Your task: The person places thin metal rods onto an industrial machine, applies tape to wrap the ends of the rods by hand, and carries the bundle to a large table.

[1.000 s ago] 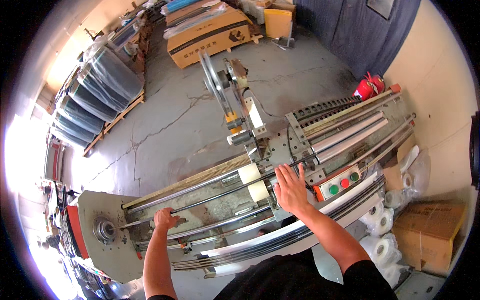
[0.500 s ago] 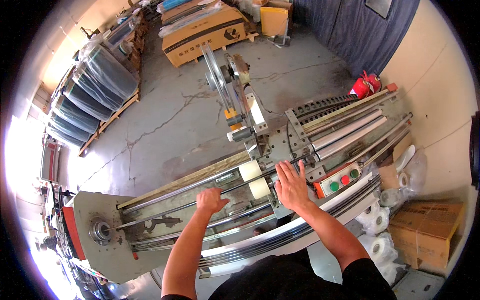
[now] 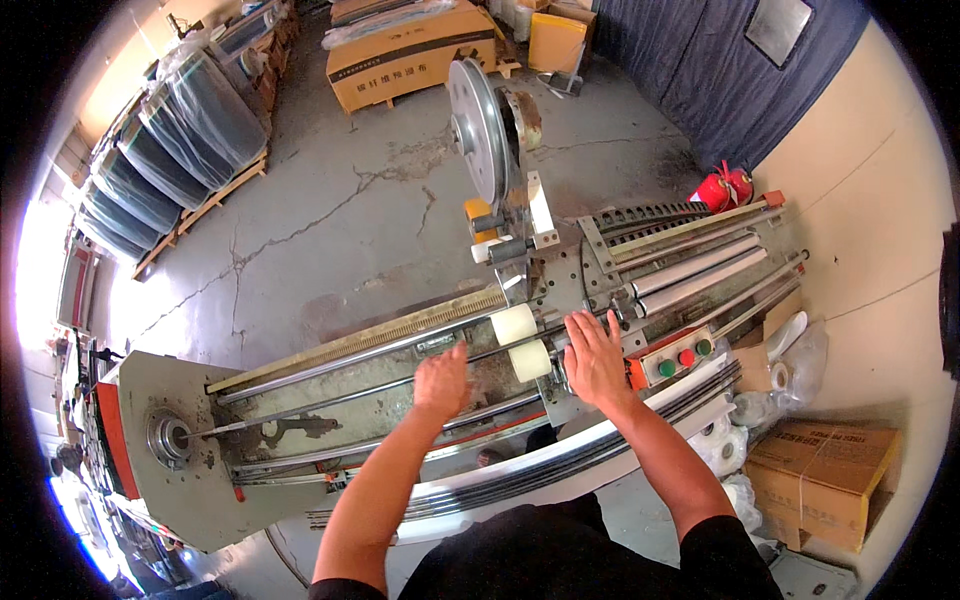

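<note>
A long thin dark rod (image 3: 330,399) runs from a round metal chuck (image 3: 168,438) at the left across the machine bed to a pair of cream rollers (image 3: 528,360). Curled over this rod, just left of the rollers, is my left hand (image 3: 442,382). It looks closed around the rod, though its palm side is hidden. My right hand (image 3: 597,362) lies right of the rollers, over the metal carriage (image 3: 568,270). Its fingers stretch out flat and close together across the rod's line, with the thumb apart; what is under the palm is hidden.
A control box (image 3: 680,360) with red and green buttons sits right of my right hand. Several dark rods (image 3: 480,490) lie along the near edge. Beyond the carriage stands a grey wheel (image 3: 478,130). A cardboard box (image 3: 820,475) and two red fire extinguishers (image 3: 722,188) are at the right.
My left hand has shifted right along the rod, closer to the cream rollers. My right hand stays flat near the carriage. The view has turned slightly, and the wheel shows more broadly.
</note>
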`<state>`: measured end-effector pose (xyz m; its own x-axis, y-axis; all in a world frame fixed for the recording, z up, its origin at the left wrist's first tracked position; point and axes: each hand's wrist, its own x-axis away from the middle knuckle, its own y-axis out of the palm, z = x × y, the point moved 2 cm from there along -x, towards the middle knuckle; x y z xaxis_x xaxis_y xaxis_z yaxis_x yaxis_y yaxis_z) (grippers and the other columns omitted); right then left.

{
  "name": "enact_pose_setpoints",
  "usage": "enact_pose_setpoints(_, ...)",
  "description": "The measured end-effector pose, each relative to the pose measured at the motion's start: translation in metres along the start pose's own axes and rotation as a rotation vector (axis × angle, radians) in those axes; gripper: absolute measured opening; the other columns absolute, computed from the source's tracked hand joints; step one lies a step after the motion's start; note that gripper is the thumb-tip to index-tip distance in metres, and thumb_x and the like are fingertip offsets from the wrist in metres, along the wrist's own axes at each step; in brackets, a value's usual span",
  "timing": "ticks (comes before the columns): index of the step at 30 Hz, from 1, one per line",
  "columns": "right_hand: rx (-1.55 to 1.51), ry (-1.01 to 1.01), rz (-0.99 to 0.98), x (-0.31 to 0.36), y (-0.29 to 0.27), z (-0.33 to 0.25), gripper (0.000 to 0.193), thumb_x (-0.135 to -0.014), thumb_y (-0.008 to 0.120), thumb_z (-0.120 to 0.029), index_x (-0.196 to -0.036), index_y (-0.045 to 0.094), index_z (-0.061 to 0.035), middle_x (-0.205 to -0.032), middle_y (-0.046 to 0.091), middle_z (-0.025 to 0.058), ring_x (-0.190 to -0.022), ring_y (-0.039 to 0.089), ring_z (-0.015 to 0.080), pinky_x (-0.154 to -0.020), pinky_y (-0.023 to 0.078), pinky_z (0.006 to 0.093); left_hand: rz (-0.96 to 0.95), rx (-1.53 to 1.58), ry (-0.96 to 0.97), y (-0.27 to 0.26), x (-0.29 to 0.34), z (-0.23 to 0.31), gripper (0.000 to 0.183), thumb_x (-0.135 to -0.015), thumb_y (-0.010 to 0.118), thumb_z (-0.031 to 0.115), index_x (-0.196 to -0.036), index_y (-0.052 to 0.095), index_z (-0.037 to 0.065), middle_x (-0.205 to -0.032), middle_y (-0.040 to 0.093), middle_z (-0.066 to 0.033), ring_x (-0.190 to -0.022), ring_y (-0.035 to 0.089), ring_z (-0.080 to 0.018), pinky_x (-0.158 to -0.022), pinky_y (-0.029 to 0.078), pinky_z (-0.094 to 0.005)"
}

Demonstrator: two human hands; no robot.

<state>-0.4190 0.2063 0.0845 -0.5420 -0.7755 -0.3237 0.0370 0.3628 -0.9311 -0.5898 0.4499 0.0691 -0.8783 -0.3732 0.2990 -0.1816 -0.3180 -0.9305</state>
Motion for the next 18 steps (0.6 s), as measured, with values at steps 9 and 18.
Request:
enact_pose_setpoints(9,0.025,-0.010,0.015,-0.003,0.004,0.001,0.052,-0.100,0.060,-0.021,-0.145,0.059,0.0036,-0.149,0.061,0.0199,-0.148,0.051,0.0354,-0.131,0.020,0.0616,0.083,0.036,-0.149,0.019,0.073,-0.183,0.057,-0.088,0.084,0.033,-0.139,0.069,0.013,-0.135,0.074,-0.0145,-0.128,0.067,-0.0368,-0.112,0.051,-0.0485)
enact_pose_setpoints(18,0.027,-0.002,-0.008,0.000,0.007,0.001,0.055,-0.101,0.059,-0.026,-0.149,0.058,0.0022,-0.152,0.060,0.0193,-0.149,0.049,0.0348,-0.131,0.018,0.0651,-0.035,-0.019,-0.454,0.016,0.099,-0.253,0.045,-0.085,0.084,0.042,-0.123,0.081,0.018,-0.117,0.081,-0.0132,-0.114,0.074,-0.0364,-0.102,0.056,-0.0499)
